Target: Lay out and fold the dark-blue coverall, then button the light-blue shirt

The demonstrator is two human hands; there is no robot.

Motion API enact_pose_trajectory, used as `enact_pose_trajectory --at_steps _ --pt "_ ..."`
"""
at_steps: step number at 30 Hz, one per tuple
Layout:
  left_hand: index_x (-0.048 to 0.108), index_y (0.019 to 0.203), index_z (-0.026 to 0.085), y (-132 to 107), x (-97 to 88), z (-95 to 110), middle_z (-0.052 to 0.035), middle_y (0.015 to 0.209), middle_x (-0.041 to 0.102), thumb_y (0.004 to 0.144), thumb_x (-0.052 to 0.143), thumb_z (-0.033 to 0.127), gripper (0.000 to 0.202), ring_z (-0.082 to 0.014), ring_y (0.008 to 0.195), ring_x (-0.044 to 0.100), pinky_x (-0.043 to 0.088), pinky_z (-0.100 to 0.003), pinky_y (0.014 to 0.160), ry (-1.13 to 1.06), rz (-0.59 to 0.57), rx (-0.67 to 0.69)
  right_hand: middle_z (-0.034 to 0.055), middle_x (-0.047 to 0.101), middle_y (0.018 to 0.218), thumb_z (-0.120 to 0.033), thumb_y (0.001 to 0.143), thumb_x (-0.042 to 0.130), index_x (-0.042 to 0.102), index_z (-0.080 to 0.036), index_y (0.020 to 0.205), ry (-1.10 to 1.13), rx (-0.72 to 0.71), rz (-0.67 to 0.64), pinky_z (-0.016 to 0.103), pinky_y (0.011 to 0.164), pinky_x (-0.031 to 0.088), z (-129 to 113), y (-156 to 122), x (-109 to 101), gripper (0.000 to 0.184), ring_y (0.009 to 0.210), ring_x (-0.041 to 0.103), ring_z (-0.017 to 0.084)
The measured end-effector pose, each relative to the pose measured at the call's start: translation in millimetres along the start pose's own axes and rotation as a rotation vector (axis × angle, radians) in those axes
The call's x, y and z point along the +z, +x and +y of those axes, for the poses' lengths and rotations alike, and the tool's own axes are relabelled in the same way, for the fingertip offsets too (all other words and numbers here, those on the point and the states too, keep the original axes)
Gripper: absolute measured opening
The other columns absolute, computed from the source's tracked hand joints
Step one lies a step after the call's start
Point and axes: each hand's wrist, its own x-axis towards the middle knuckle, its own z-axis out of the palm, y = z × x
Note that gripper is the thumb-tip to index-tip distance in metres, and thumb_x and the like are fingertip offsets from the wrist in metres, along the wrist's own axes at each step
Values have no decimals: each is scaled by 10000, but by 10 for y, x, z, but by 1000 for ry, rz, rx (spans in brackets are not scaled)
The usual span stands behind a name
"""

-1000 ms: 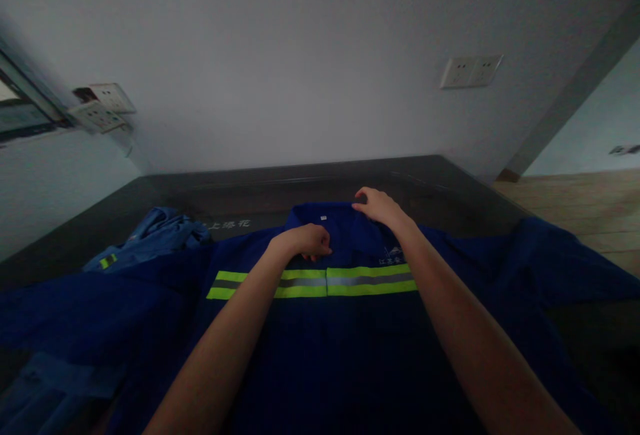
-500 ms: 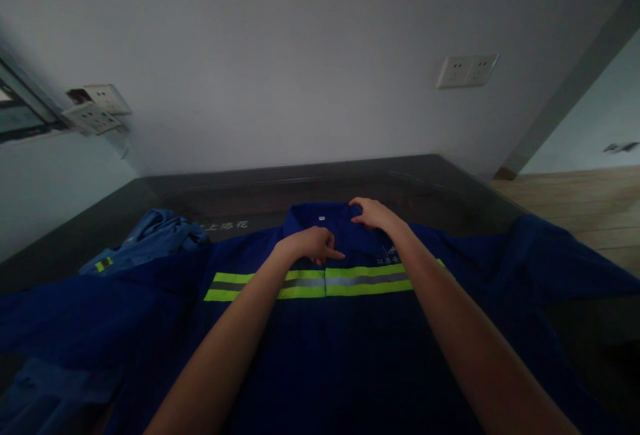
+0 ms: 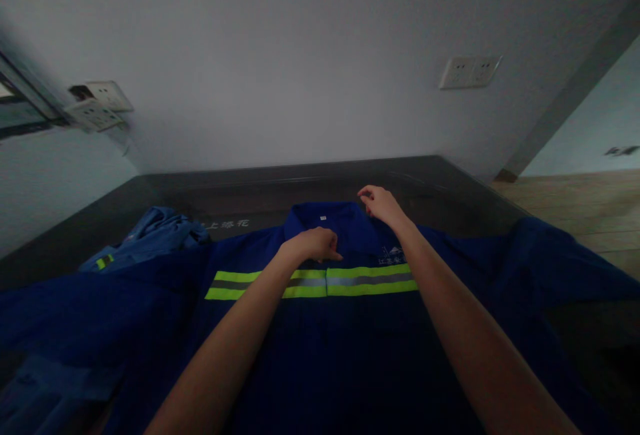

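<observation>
A dark blue work jacket (image 3: 350, 335) with a yellow and grey reflective stripe (image 3: 370, 280) lies spread flat on a dark table (image 3: 280, 188). My left hand (image 3: 313, 246) rests on the jacket's chest just below the collar (image 3: 325, 216), fingers curled and pressing on the cloth. My right hand (image 3: 381, 205) is at the right side of the collar, fingers bent and pinching its edge. A white logo (image 3: 393, 256) sits on the right chest beside my right wrist.
A lighter blue garment (image 3: 150, 235) is bunched at the back left of the table. The jacket's sleeves spread to both sides. Wall sockets (image 3: 470, 71) sit on the back wall, and more sockets (image 3: 97, 105) on the left. Wooden floor (image 3: 585, 201) lies to the right.
My right hand has shifted slightly back and right along the collar's edge. My left hand stays below the collar with small finger movements.
</observation>
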Motion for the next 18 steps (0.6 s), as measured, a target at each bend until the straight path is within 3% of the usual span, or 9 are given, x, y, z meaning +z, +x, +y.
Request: enact_pose_trajectory --at_steps 3,5,7,13,18 --pt "599 894 192 8 14 72 -48 773 677 834 559 435 254 -189 738 639 437 -255 625 55 194 -6 37 682 849 -165 858 481 675 -232 1007 -25 -20 12 258 732 441 17 27 1 253 775 620 157" --pt "563 1009 199 46 75 135 -76 916 668 876 498 445 287 -217 830 635 448 -283 669 85 376 -35 45 664 927 -109 844 453 688 -236 992 -49 -83 3 259 782 431 16 37 41 305 856 604 162" --pt "523 1058 192 103 174 196 -100 1006 641 913 432 444 305 -233 886 623 456 -306 703 101 485 -69 59 634 987 -67 835 418 701 -229 972 -77 -157 -12 263 843 410 10 37 106 354 921 577 163" --pt "486 1065 153 265 464 249 -136 1104 566 938 401 379 273 -241 1007 556 432 -335 821 175 612 -59 108 561 1057 -113 865 411 691 -186 883 -220 -162 0 301 857 395 11 -28 332 290 1009 500 215" --pt "457 1137 161 302 521 206 -122 1122 542 922 447 356 291 -244 1025 531 425 -348 828 227 668 -37 118 552 1094 -200 915 393 632 -203 969 -356 -194 37 315 802 407 28 -39 405 245 1008 483 240"
